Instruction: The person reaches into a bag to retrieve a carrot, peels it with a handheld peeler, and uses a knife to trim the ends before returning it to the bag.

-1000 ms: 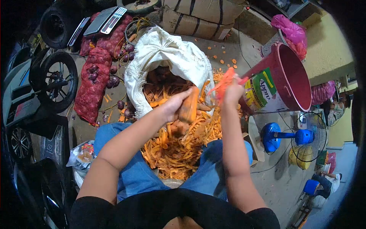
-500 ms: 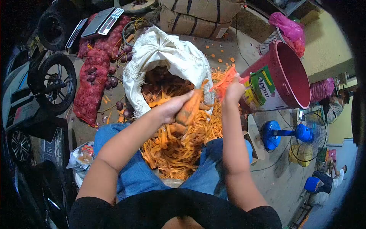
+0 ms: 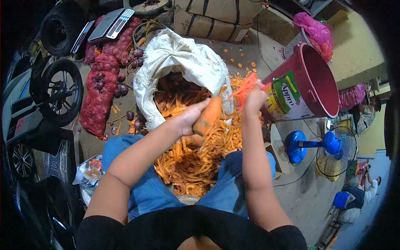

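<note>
My left hand (image 3: 192, 118) is wrapped round the thick end of a large carrot (image 3: 210, 113); its surface is mostly bright orange, with a darker brown patch at the near end. To the right, my right hand (image 3: 256, 101) grips a red peeler (image 3: 246, 92), blurred and apart from the carrot. Below both hands a deep heap of carrot peelings (image 3: 187, 166) lies between my knees. Beyond it an open white sack (image 3: 196, 62) lies on its side, its mouth facing me, with carrots in its shaded inside.
A tilted red bucket (image 3: 310, 79) stands close to my right hand. Red mesh bags of onions (image 3: 100, 91) lie at left, near a wheel (image 3: 62, 91) and a scale (image 3: 112, 25). A blue fan (image 3: 329, 146) is at right. Another person (image 3: 358, 196) sits far right.
The carrot has turned in my left hand, and more smooth orange surface shows. The right hand with the peeler has hardly moved.
</note>
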{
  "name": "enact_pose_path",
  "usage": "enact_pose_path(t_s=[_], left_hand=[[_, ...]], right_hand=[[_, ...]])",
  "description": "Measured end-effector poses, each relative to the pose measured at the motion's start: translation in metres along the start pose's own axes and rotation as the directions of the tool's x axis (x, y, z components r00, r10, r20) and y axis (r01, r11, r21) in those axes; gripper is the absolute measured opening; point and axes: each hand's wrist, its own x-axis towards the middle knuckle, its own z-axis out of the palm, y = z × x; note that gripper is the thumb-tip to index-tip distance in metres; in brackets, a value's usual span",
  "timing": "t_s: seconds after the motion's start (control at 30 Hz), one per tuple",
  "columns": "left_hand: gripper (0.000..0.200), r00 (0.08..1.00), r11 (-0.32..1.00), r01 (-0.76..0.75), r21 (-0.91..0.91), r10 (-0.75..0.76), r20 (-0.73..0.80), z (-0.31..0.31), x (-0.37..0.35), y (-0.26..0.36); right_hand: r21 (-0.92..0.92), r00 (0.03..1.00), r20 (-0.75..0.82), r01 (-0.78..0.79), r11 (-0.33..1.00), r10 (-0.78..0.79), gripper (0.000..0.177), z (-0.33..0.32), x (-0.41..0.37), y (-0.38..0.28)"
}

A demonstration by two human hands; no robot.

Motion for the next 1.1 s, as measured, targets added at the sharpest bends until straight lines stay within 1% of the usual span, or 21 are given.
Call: enact_pose_path(t_s=[0.07, 0.13, 0.2, 0.23, 0.27, 0.3, 0.33, 0.4, 0.47, 0.53, 0.63, 0.7, 0.73, 0.77, 0.8, 0.9, 0.93, 1.0, 1.03, 1.07, 1.1], left_hand=[[0.041, 0.998, 0.998, -0.017, -0.062, 0.021, 0.063, -0.014, 0.013, 0.0], [0.041, 0.994, 0.982, -0.084, -0.168, 0.071, -0.082, -0.004, 0.011, 0.001], [0.041, 0.985, 0.983, -0.167, -0.074, 0.163, -0.048, -0.019, 0.022, -0.008], [0.04, 0.999, 0.999, -0.034, 0.026, 0.034, -0.002, -0.018, 0.015, -0.008], [0.04, 0.995, 0.987, 0.093, 0.134, -0.098, 0.031, -0.015, 0.007, -0.007], [0.039, 0.991, 0.972, 0.124, 0.198, -0.112, -0.067, -0.001, -0.002, -0.008], [0.038, 0.994, 0.962, 0.085, 0.261, -0.101, 0.048, 0.004, -0.007, -0.011], [0.04, 0.988, 0.976, 0.136, 0.169, -0.147, 0.052, 0.025, -0.02, -0.007], [0.042, 0.997, 0.994, 0.073, 0.079, -0.076, 0.032, 0.0, 0.002, -0.005], [0.044, 1.0, 0.997, 0.018, 0.073, -0.016, -0.027, -0.004, 0.001, 0.004], [0.042, 0.999, 0.965, -0.038, -0.261, 0.038, -0.004, -0.008, 0.013, 0.002], [0.042, 0.998, 0.984, -0.053, -0.171, 0.048, -0.033, -0.003, 0.007, 0.0], [0.042, 0.997, 0.995, -0.064, -0.08, 0.059, -0.058, -0.001, 0.004, 0.0], [0.043, 0.999, 1.0, -0.014, 0.012, 0.014, 0.05, -0.025, 0.022, -0.012], [0.043, 0.999, 0.998, 0.042, 0.053, -0.043, 0.031, -0.011, 0.008, -0.009], [0.042, 0.995, 0.995, 0.088, 0.048, -0.09, 0.039, 0.005, -0.004, -0.007], [0.042, 0.991, 0.993, 0.096, 0.064, -0.102, 0.082, 0.006, -0.006, -0.005], [0.041, 0.985, 0.991, 0.103, 0.08, -0.113, 0.128, 0.002, -0.004, -0.003], [0.04, 0.997, 0.998, 0.039, 0.044, -0.042, 0.068, -0.007, 0.004, -0.002], [0.04, 1.0, 1.0, -0.029, 0.01, 0.029, 0.005, -0.015, 0.012, -0.002], [0.04, 0.989, 0.995, -0.061, -0.081, 0.071, 0.131, -0.024, 0.015, -0.003]], right_hand=[[0.194, 0.955, 0.261, 0.087, 0.977, -0.137, 0.027, 0.011, -0.039, -0.004], [-0.064, 0.839, 0.319, 0.483, 0.873, -0.441, 0.027, 0.022, -0.055, 0.027], [-0.123, 0.833, 0.321, 0.508, 0.852, -0.45, 0.027, 0.022, -0.052, 0.03], [-0.181, 0.825, 0.324, 0.534, 0.826, -0.463, 0.027, 0.022, -0.051, 0.029], [-0.202, 0.9, 0.228, 0.417, 0.886, -0.372, 0.026, 0.022, -0.033, 0.033], [-0.208, 0.955, 0.125, 0.291, 0.934, -0.27, 0.025, 0.019, -0.006, 0.036], [-0.245, 0.967, -0.003, 0.245, 0.938, -0.253, 0.028, 0.01, 0.017, 0.034], [-0.276, 0.962, -0.143, 0.189, 0.942, -0.235, 0.03, 0.001, 0.025, 0.029], [0.08, 0.992, -0.073, 0.113, 0.99, -0.108, 0.03, 0.0, 0.016, 0.015], [0.108, 0.999, 0.048, 0.015, 0.994, -0.02, 0.027, 0.008, -0.019, 0.002], [-0.014, 0.952, 0.241, 0.197, 0.98, -0.188, 0.026, 0.021, -0.043, 0.028], [-0.045, 0.802, 0.39, 0.507, 0.861, -0.452, 0.026, 0.024, -0.059, 0.039], [-0.046, 0.801, 0.393, 0.507, 0.861, -0.451, 0.026, 0.025, -0.056, 0.037], [-0.107, 0.88, 0.283, 0.425, 0.899, -0.382, 0.026, 0.025, -0.046, 0.033], [-0.155, 0.938, 0.16, 0.331, 0.931, -0.307, 0.026, 0.026, -0.033, 0.028], [-0.218, 0.975, -0.111, 0.164, 0.962, -0.191, 0.029, 0.01, 0.013, 0.021], [-0.216, 0.975, -0.116, 0.163, 0.963, -0.191, 0.029, 0.008, 0.012, 0.018], [0.025, 0.995, -0.103, -0.003, 1.0, 0.006, 0.027, 0.003, 0.005, 0.005], [0.217, 1.0, 0.022, 0.011, 0.976, -0.016, 0.025, 0.006, -0.005, 0.004], [0.216, 0.999, 0.028, 0.013, 0.976, -0.019, 0.025, 0.011, -0.016, 0.01], [0.132, 0.971, 0.127, 0.184, 0.974, -0.201, 0.024, 0.018, -0.028, 0.019]])
